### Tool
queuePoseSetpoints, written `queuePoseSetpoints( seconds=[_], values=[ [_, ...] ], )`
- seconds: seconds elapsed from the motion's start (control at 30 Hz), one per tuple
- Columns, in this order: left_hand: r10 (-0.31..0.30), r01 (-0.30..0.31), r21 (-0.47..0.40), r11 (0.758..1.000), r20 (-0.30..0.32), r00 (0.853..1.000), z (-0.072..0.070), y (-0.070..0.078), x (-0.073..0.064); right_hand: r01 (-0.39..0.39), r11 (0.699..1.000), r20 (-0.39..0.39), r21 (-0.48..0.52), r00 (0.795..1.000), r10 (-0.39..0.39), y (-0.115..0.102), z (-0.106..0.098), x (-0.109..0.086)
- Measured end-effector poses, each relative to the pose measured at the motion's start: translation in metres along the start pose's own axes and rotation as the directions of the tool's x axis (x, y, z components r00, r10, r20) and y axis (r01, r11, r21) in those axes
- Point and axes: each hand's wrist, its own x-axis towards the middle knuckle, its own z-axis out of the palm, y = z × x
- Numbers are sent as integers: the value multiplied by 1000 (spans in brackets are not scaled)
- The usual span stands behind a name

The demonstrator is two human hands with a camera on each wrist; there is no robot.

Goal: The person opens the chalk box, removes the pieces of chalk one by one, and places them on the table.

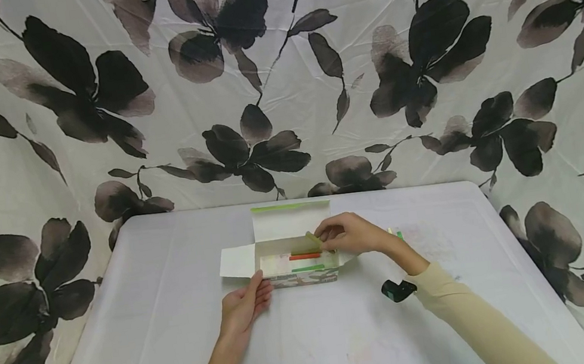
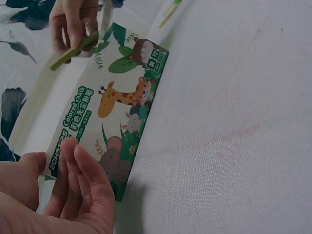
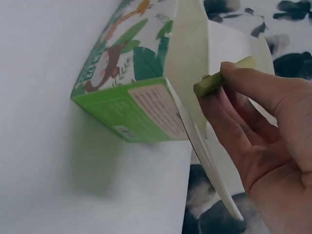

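An open cardboard chalk box (image 1: 303, 279) with animal pictures stands on the white table, its flaps spread. My left hand (image 1: 240, 309) grips its near left corner, thumb at the rim and fingers against the printed side (image 2: 112, 105). Over the box's right end, my right hand (image 1: 351, 234) pinches an olive-green chalk stick (image 3: 210, 84) between thumb and fingers. Inside the box lie an orange-red chalk stick (image 1: 305, 256) and a green chalk stick (image 1: 308, 268). The rest of the interior is too small to make out.
Right of the box, partly behind my right wrist, green and yellowish chalk sticks (image 1: 399, 234) lie on the table (image 1: 140, 319). Faint coloured smudges mark the cloth there. A floral curtain (image 1: 281, 87) hangs beyond the table's far edge.
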Motion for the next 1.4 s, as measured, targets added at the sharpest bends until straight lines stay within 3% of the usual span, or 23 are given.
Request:
queuePoseSetpoints(
  seconds=[0.17,0.4,0.8,1.27,1.4],
  values=[
    [2,-2,1,1000,-9,1000,-1,0,1,-44,994,-46,104,998,49,1,-14,-11],
    [3,-3,-3,1000,-20,1000,-2,1,1,-146,961,-89,234,981,170,7,-33,-30],
    [5,-5,-6,1000,-26,1000,-1,1,0,-269,913,-200,308,920,338,27,-51,-67],
    [11,-11,-12,1000,-27,1000,3,0,1,-342,851,-279,399,839,468,62,-48,-112],
    [9,-9,-12,1000,-27,1000,3,1,0,-350,850,-318,394,815,483,73,-45,-121]
  ],
)
